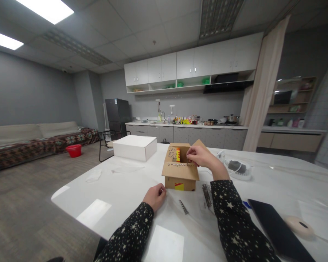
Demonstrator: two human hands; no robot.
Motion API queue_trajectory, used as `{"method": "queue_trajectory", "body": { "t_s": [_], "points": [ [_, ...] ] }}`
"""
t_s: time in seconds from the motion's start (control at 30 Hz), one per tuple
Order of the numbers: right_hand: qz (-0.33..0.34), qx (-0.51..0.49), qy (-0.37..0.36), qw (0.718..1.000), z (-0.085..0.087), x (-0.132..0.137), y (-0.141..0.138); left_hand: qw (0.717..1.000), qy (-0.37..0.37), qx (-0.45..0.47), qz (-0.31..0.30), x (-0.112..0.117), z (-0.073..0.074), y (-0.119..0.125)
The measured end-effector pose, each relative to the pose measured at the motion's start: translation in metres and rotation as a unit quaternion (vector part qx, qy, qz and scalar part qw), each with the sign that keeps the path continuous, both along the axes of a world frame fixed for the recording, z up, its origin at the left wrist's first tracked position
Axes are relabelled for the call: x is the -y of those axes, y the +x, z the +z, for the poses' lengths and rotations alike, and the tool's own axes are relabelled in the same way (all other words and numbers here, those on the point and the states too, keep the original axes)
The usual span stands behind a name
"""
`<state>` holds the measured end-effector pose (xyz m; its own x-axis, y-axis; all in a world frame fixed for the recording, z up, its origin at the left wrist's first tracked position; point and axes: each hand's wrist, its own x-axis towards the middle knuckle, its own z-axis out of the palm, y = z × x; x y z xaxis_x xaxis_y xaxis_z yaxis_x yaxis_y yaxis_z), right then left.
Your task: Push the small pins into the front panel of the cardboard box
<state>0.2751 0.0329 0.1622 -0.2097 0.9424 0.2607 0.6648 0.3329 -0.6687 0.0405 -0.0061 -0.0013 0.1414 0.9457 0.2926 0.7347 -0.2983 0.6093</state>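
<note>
A small open cardboard box [179, 177] stands on the white table [120, 196] in front of me, with rows of small metal pieces along its front flap. My right hand [200, 157] hovers over the box opening, fingers pinched on something small that I cannot make out. My left hand [155, 196] rests on the table to the left of the box, fingers curled in. A thin metal rod [183, 206] lies on the table between my arms, and a dark bundle of small parts [207, 194] lies beside my right sleeve.
A closed white box [135, 146] sits at the far left of the table. A clear packet with a dark item [237, 168] lies right of the cardboard box. A black tablet [276, 227] and a beige mouse [299, 225] lie at the near right. Kitchen counter behind, sofa and red basin [73, 150] at the left.
</note>
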Motion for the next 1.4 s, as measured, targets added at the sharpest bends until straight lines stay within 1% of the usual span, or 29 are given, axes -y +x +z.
{"method": "queue_trajectory", "body": {
  "t_s": [0.4,1.03,1.4],
  "points": [
    [-0.005,-0.001,-0.028,1.000,0.0018,0.0028,-0.0023,1.000,-0.001,0.003,0.000,-0.0006,-0.0009,-0.0009],
    [0.008,0.023,-0.059,0.998,0.0019,0.0052,-0.0037,1.000,0.000,0.002,-0.004,-0.0022,-0.0032,-0.0019],
    [0.025,0.042,-0.075,0.996,-0.0022,0.0007,-0.0012,1.000,-0.005,0.004,-0.001,-0.0003,0.0011,-0.0009]
  ]
}}
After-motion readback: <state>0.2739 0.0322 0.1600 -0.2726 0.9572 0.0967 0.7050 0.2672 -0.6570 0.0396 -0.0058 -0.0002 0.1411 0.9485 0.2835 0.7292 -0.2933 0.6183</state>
